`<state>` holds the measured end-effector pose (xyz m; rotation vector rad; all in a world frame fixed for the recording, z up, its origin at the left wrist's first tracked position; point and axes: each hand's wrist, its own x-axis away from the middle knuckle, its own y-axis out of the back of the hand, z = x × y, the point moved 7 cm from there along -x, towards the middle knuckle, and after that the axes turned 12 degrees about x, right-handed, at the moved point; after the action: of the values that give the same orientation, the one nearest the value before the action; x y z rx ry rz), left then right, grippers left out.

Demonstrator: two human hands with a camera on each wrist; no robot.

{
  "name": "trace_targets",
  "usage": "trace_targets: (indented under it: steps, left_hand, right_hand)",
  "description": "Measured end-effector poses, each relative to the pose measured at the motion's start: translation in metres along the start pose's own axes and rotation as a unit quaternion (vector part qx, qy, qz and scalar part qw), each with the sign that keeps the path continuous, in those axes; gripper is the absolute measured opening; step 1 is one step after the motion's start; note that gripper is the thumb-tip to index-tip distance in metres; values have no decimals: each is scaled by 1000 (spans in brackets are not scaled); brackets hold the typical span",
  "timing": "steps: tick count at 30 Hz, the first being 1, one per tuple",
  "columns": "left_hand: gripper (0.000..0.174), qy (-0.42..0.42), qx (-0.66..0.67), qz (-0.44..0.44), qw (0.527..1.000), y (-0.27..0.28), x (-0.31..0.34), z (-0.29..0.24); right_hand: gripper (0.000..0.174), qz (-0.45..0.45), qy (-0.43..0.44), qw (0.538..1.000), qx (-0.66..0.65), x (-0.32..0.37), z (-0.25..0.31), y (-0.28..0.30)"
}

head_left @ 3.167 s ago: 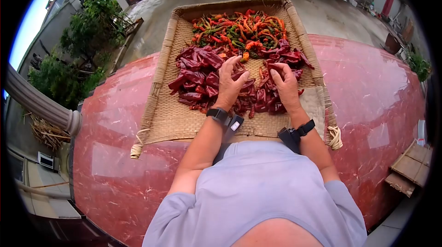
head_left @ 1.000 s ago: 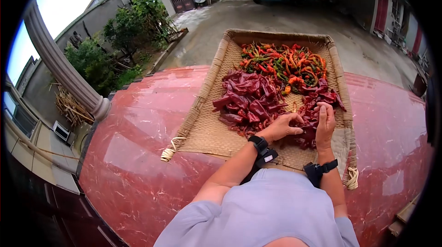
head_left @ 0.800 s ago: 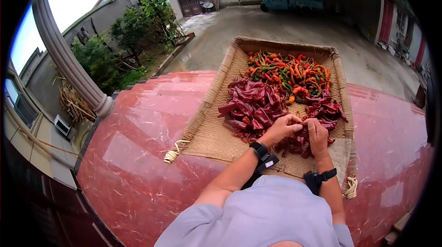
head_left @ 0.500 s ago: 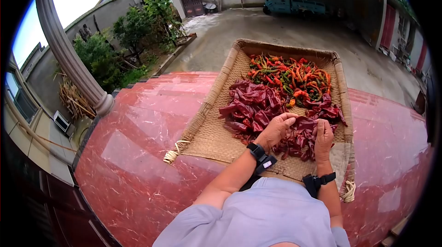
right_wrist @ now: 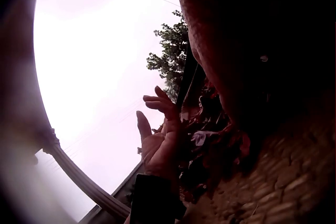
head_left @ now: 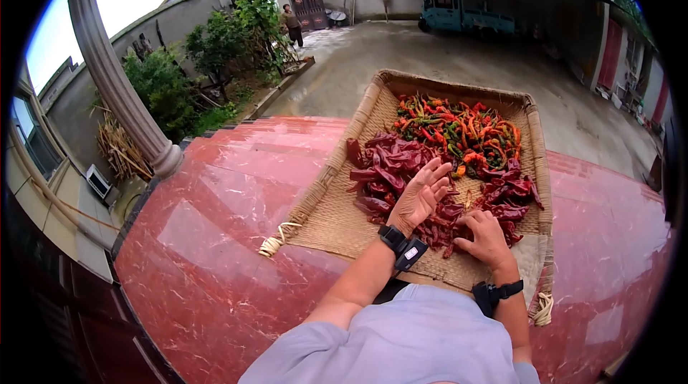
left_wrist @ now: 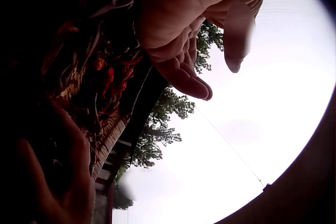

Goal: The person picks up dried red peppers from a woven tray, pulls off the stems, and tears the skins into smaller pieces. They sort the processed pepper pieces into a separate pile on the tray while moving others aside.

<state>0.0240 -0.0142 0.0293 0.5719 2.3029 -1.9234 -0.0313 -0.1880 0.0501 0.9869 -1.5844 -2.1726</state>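
While left hand (head_left: 418, 201) hovers over dark red peppers (head_left: 387, 169) near frame centre, grip spread wide, bare, right hand (head_left: 489, 239) bends lower right; whether it pinches any, can't tell. Woven tray (head_left: 337, 230) has raised sides, likely against spilling; orange-green chillies (head_left: 459, 126) upper right, perhaps grouped by kind.

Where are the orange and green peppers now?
In the head view, right of centre: the orange and green peppers sit at the far end of the woven tray, beyond the dark red peppers.
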Motion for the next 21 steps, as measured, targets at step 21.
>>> trace_targets:
  steps: [21]
  left_hand:
    - [35, 127, -125, 14, 984, 11, 7, 39]
  right_hand:
    - [34, 64, -73, 981, -169, 1, -16, -26]
